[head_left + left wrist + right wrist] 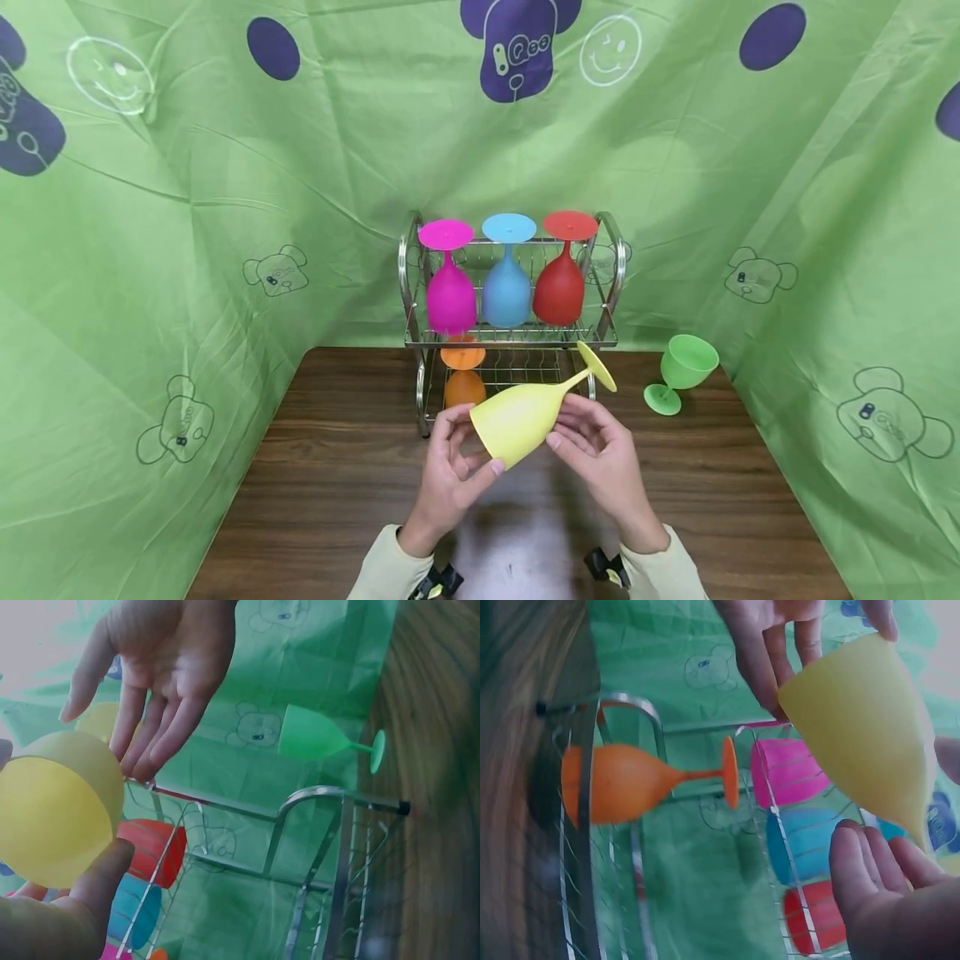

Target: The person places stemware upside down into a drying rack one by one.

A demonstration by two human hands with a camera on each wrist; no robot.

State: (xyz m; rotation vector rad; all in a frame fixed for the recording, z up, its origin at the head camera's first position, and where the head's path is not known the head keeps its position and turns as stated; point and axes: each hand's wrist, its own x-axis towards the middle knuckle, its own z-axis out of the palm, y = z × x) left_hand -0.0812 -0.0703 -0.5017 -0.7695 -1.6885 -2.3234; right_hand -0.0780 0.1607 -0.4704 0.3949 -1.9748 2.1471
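Observation:
A yellow plastic goblet (519,421) is tilted in mid-air, its bowl mouth toward the lower left and its foot at the upper right. The left hand (453,475) grips the bowl at its rim, thumb on the near side and fingers on the far side. Loosely around the stem end of the bowl is the right hand (600,450), its fingers (866,855) fairly straight and its thumb tip at the bowl's edge. An orange goblet (465,387) stands upside down on the lower tier of the metal rack (510,343), just behind the left hand.
On the rack's upper tier, magenta (452,300), blue (507,292) and red goblets (559,292) stand upside down in a row. A green goblet (688,362) stands upright at the right on the wooden table (330,467). Green printed cloth (360,150) surrounds the table's back and sides.

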